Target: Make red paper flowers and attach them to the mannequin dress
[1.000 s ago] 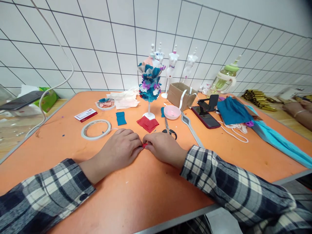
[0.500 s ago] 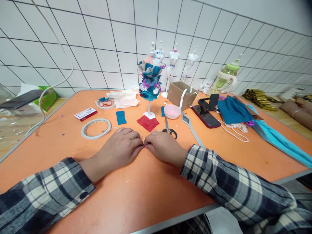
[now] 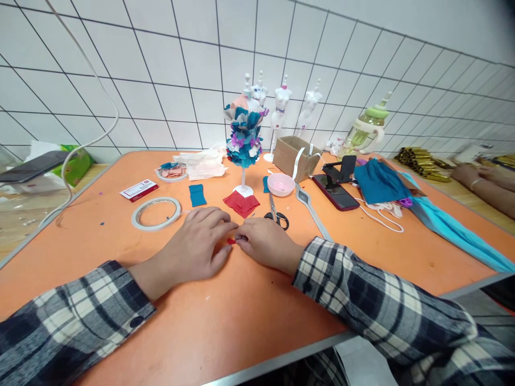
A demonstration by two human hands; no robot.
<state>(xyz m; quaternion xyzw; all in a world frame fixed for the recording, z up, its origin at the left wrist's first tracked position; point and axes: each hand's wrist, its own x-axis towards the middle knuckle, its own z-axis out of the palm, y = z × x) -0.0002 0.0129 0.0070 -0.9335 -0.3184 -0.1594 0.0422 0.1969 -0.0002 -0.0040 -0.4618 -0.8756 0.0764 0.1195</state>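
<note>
A small red piece (image 3: 231, 241), paper or cloth, shows between my two hands, low over the orange table (image 3: 217, 332). My right hand (image 3: 265, 241) pinches it, and most of it is hidden by the fingers. Beside it my left hand (image 3: 197, 244) is open, its thumb apart from the fingers and its fingertips close to the right hand. Just beyond lie a stack of red crepe-like pieces (image 3: 241, 203) and black-handled scissors (image 3: 277, 217). Behind them stands a small dress form (image 3: 244, 134) covered in blue, purple and white ruffles.
Left of my hands lie a tape roll (image 3: 156, 213), a blue piece (image 3: 197, 195) and a red-and-white card (image 3: 139, 190). A pink bowl (image 3: 280, 184), cardboard box (image 3: 295, 158), phone (image 3: 336, 193) and bottle (image 3: 366, 128) stand to the right. Another person's arm (image 3: 486, 185) rests at far right.
My left thumb has opened away from the pinch, and the left hand has let go of the red piece. More of the piece shows beside my right fingers. The view has shifted slightly.
</note>
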